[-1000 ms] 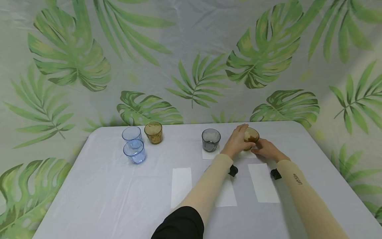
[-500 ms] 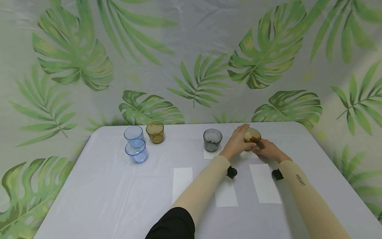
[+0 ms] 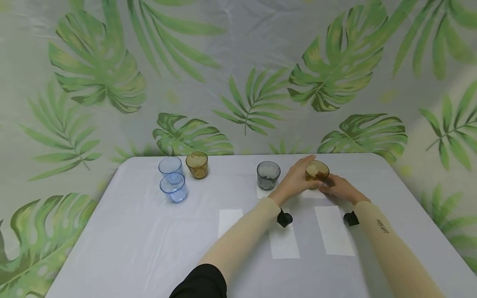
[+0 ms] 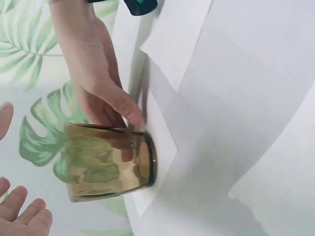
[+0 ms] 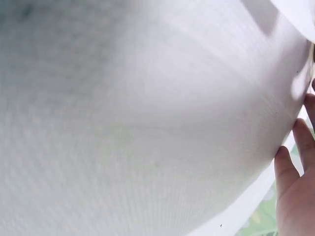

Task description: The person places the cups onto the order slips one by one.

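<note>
In the head view an amber glass (image 3: 317,169) stands at the table's far right, on white paper. My left hand (image 3: 298,179) is at its left side, the thumb overlapping its front. In the left wrist view, my left fingers (image 4: 27,214) are relaxed, with a gap between them and the glass. My right hand (image 3: 340,188) is at the glass's right side. In the left wrist view its thumb and fingertips lie close against the glass wall; exact contact is partly hidden. The right wrist view shows right fingers (image 5: 300,152) fairly straight and spread.
A grey glass (image 3: 268,176) stands on paper left of my left hand. Two blue glasses (image 3: 174,188) and another amber glass (image 3: 197,164) stand at the far left. White paper sheets (image 3: 334,230) lie nearer me, some under my left forearm. A leaf-print cloth (image 3: 246,95) hangs behind.
My left forearm has swung somewhat to the left, with the hand staying by the amber glass. The head view has shifted slightly. The glasses keep their places.
</note>
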Demonstrator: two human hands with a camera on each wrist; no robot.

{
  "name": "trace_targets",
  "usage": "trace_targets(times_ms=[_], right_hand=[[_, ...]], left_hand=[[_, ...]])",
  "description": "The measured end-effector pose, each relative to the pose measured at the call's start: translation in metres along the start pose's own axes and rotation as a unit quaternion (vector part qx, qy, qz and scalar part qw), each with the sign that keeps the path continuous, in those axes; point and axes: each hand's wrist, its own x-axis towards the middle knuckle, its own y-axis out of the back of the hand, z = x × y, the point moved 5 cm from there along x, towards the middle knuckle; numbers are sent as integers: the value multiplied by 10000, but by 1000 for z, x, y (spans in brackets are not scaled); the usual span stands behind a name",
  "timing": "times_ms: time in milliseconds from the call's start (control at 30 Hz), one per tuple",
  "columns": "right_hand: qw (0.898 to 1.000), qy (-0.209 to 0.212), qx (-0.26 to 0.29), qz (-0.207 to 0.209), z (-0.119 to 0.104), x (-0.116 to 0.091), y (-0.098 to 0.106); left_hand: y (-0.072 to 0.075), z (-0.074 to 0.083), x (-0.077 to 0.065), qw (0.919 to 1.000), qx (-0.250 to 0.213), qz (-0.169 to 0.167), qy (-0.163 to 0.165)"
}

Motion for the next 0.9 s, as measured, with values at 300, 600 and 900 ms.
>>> trace_targets(times_ms=[300, 600, 900], right_hand=[[9998, -161, 142, -15, 0, -8, 3], [9998, -62, -87, 185, -1, -15, 5], [9994, 203, 21, 286, 2, -24, 6]], left_hand=[[25, 17, -25, 9991, 80, -163, -377], [50, 10, -52, 9984, -159, -374, -402], [78, 3, -83, 9986, -234, -304, -353]])
